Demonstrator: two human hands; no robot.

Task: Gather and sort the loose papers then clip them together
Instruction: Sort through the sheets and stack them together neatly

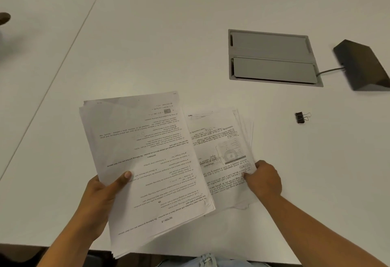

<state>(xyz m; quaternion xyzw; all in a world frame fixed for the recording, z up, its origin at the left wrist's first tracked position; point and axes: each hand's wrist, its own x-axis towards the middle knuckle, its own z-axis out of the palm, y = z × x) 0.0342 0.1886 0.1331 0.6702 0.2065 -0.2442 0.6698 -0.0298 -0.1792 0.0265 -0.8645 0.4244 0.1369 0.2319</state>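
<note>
My left hand (101, 201) grips a thick stack of printed sheets (147, 161) by its left edge, thumb on top, holding it tilted above the white table (168, 34). The text on it is upside down to me. A second, smaller pile of papers (223, 150) with a diagram lies flat on the table to the right, partly under the held stack. My right hand (263, 179) pinches that pile at its right edge. A black binder clip (301, 117) lies on the table farther right, apart from both hands.
A grey cable hatch (272, 57) is set into the table behind the papers. A dark wedge-shaped device (363, 64) with a cable sits at the right edge. A seam in the tabletop (63, 59) runs diagonally at left. Someone's fingertip (4, 18) shows far left.
</note>
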